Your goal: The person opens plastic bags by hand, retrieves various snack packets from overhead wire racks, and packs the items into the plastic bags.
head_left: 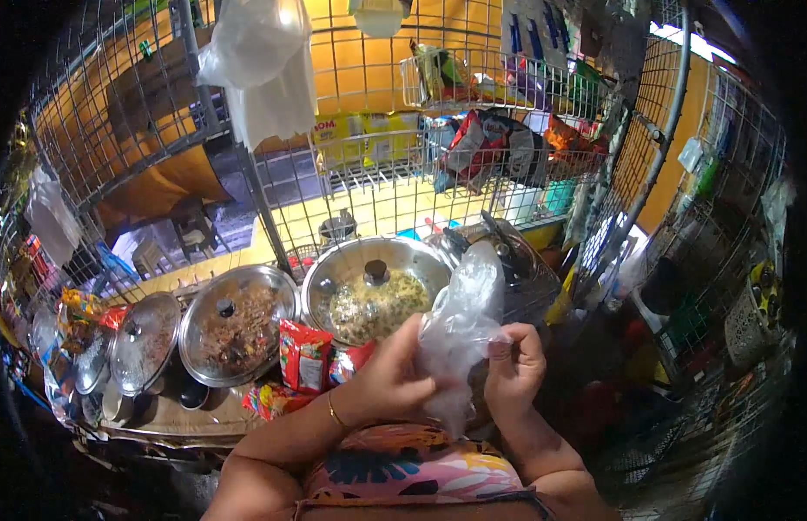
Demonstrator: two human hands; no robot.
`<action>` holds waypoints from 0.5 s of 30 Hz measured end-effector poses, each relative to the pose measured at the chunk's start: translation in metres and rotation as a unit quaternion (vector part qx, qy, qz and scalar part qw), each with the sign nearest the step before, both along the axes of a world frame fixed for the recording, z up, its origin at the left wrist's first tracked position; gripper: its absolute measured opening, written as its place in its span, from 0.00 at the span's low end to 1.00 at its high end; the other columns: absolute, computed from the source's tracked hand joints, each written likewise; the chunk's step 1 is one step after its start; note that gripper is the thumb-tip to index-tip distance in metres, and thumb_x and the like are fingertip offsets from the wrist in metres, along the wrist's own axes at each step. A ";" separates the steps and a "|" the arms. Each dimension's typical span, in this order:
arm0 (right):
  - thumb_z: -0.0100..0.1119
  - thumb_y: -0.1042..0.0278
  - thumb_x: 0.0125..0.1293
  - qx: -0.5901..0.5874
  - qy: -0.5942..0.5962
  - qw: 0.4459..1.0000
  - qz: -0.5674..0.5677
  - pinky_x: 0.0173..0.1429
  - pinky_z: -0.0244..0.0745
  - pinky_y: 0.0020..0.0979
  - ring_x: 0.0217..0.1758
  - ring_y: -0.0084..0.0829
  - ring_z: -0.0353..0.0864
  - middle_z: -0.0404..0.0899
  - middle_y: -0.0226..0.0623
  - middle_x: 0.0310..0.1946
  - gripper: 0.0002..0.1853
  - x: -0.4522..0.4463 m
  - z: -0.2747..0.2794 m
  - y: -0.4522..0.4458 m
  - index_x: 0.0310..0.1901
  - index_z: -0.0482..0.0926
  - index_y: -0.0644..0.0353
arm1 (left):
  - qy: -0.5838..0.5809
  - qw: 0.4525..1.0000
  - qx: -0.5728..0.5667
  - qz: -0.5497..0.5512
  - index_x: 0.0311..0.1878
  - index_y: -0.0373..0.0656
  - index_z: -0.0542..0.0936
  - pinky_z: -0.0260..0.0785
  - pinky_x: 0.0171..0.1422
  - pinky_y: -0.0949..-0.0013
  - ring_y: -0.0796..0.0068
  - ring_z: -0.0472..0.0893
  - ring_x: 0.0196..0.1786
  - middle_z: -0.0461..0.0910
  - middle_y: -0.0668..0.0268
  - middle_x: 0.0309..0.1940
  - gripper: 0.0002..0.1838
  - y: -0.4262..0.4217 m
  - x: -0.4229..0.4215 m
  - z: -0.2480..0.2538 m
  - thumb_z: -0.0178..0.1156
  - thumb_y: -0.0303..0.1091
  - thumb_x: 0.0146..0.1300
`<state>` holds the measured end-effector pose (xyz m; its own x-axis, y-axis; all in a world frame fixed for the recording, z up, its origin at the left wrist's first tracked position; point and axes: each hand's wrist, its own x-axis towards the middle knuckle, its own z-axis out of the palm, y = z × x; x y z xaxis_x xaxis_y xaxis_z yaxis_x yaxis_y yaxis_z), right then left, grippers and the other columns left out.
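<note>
A clear plastic bag (469, 300) is held up in front of my chest between both hands. My left hand (401, 373) has its fingers closed around the bag's left side. On the right, the thumb and fingers of my right hand (514, 365) pinch the bag's edge. Whether anything lies inside the bag I cannot make out. Just beyond my left hand is a wide pot with a glass lid (376, 291), with greenish food under the glass. A red snack packet (304, 356) stands left of my left forearm.
More glass-lidded pots (238, 321) line the counter to the left. A wire grid (368, 174) rises behind them, with white plastic bags (269, 78) hanging from it. Wire baskets (507, 87) hold packets farther back. A tray with dark-handled utensils (499, 247) sits behind the held bag.
</note>
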<state>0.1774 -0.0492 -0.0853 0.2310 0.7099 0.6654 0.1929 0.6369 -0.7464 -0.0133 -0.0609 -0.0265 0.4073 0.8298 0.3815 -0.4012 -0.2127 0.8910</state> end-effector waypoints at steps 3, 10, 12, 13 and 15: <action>0.52 0.66 0.77 -0.088 0.216 0.970 0.071 0.35 0.72 0.24 0.28 0.20 0.74 0.75 0.27 0.26 0.10 -0.017 0.025 -0.009 0.36 0.74 0.59 | 0.228 0.956 0.044 0.178 0.43 0.39 0.79 0.70 0.40 0.75 0.84 0.76 0.36 0.80 0.71 0.33 0.07 0.026 -0.022 -0.023 0.64 0.28 0.65; 0.51 0.61 0.78 -0.149 0.224 0.962 0.044 0.33 0.71 0.24 0.27 0.21 0.75 0.74 0.27 0.25 0.14 -0.013 0.024 0.000 0.35 0.74 0.59 | 0.063 0.975 -0.097 0.189 0.35 0.41 0.81 0.62 0.35 0.79 0.88 0.69 0.30 0.76 0.78 0.27 0.11 0.029 -0.040 -0.033 0.57 0.35 0.74; 0.51 0.59 0.78 -0.112 0.223 0.968 0.030 0.33 0.71 0.24 0.27 0.21 0.76 0.74 0.27 0.24 0.15 -0.010 0.019 0.004 0.35 0.75 0.59 | 0.004 0.977 -0.143 0.157 0.38 0.39 0.81 0.63 0.36 0.78 0.87 0.69 0.31 0.77 0.76 0.30 0.12 0.026 -0.044 -0.033 0.57 0.38 0.75; 0.50 0.59 0.78 -0.103 0.230 0.966 0.055 0.34 0.71 0.24 0.30 0.22 0.76 0.77 0.31 0.31 0.13 -0.006 0.017 0.003 0.39 0.74 0.59 | -0.031 0.976 -0.148 0.157 0.38 0.39 0.81 0.63 0.36 0.78 0.87 0.69 0.31 0.77 0.76 0.30 0.12 0.025 -0.042 -0.034 0.57 0.37 0.75; 0.51 0.59 0.78 -0.046 0.222 0.974 0.021 0.37 0.71 0.25 0.35 0.23 0.77 0.77 0.34 0.38 0.11 -0.007 0.016 0.003 0.43 0.72 0.58 | -0.021 0.975 -0.137 0.173 0.39 0.40 0.80 0.63 0.36 0.78 0.87 0.69 0.32 0.77 0.75 0.32 0.10 0.024 -0.043 -0.034 0.58 0.37 0.74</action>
<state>0.1705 -0.0463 -0.0688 0.4515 0.7769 0.4388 -0.1871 0.5633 -0.8048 -0.0564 -0.0373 -0.0604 0.0739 0.9879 0.1362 -0.3844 -0.0978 0.9180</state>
